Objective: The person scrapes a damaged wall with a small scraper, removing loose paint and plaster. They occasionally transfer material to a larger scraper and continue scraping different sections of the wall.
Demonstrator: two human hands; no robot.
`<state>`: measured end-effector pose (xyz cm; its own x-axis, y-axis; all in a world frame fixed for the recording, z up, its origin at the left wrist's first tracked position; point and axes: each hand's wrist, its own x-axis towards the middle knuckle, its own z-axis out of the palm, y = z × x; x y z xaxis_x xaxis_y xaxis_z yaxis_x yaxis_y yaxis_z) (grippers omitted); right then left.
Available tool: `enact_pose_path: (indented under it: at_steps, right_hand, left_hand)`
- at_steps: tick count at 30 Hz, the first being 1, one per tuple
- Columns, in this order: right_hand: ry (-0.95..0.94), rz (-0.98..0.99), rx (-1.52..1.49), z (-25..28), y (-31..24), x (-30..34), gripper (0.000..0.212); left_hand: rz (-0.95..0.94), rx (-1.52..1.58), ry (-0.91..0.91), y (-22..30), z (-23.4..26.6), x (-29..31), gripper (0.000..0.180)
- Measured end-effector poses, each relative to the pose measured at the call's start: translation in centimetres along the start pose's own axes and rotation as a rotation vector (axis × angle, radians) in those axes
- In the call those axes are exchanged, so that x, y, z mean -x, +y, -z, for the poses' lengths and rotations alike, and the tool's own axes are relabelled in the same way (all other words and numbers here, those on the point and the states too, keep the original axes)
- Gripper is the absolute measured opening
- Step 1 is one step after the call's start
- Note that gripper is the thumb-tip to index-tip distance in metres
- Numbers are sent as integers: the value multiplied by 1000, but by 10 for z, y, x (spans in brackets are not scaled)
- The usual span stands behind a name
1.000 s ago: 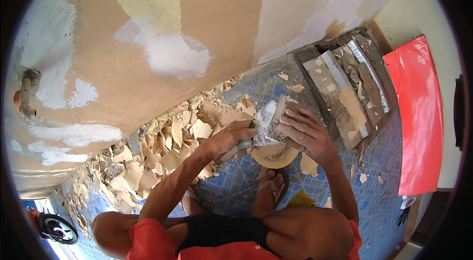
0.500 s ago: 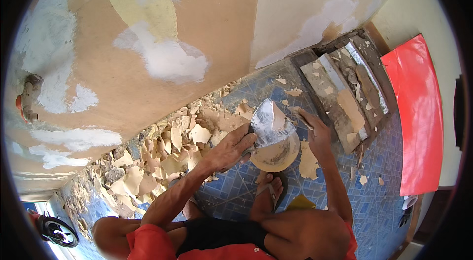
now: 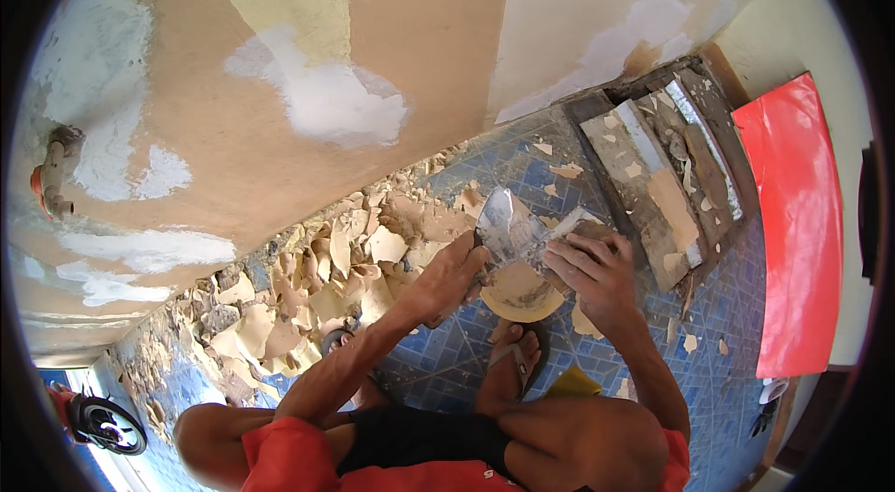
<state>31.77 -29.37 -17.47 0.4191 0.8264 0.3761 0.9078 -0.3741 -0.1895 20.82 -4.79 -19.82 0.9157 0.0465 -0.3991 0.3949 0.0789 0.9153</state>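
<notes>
My left hand (image 3: 447,278) is closed on a trowel (image 3: 509,224), its broad silver blade smeared with white putty and pointing away from me. My right hand (image 3: 597,270) grips a flat, putty-smeared scraper (image 3: 576,221) from above. Its edge meets or overlaps the right side of the trowel blade; whether they touch, I cannot tell. Right under both blades, in front of my feet, stands a round yellowish tub (image 3: 524,313) with dried residue inside. My fingers hide the trowel's handle and much of the scraper.
Peeled paint flakes (image 3: 345,254) lie heaped along the patched wall (image 3: 280,157). Debris-covered boards (image 3: 653,184) lie at the far right, beside a red panel (image 3: 797,231). Blue tiles (image 3: 433,352) cover the floor. A motorcycle wheel (image 3: 110,425) shows at the lower left.
My right hand has swung the scraper from edge-on, right of the tub, leftward and flat against or over the trowel blade. My left hand stays nearly in place.
</notes>
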Motion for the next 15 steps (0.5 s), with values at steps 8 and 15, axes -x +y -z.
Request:
enact_pose_path:
  at_steps: [8, 15]
  right_hand:
    - [82, -53, 6, -6, -6, -22, 37]
    - [-70, 15, -31, -8, 0, -4, 32]
  left_hand:
    - [20, -128, -37, -5, 3, -3, 31]
    - [-69, -123, 39, -15, 3, 0, 31]
